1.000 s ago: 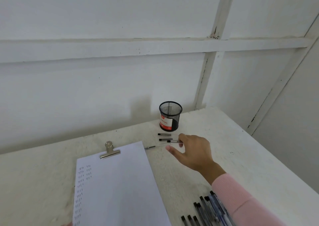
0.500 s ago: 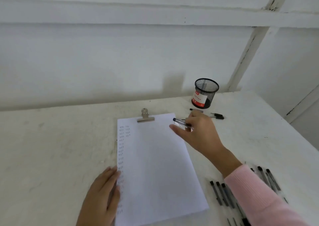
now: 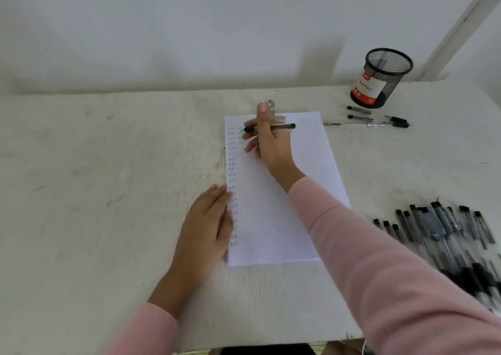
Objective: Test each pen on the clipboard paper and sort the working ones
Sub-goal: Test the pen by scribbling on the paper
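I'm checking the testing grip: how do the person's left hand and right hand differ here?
The left hand lies flat, fingers straight and holding nothing, on the left edge of the white paper sheet; the right hand curls round a black pen, held roughly level. The left hand sits low on the sheet; the right hand is near its top, by the metal clip. Both have pink sleeves.

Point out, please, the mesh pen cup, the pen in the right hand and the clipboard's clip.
mesh pen cup (image 3: pixel 381 79): head view, side wall.
pen (image 3: pixel 282 127): head view, exposed right part of the barrel.
clip (image 3: pixel 271 103): head view, round top loop.
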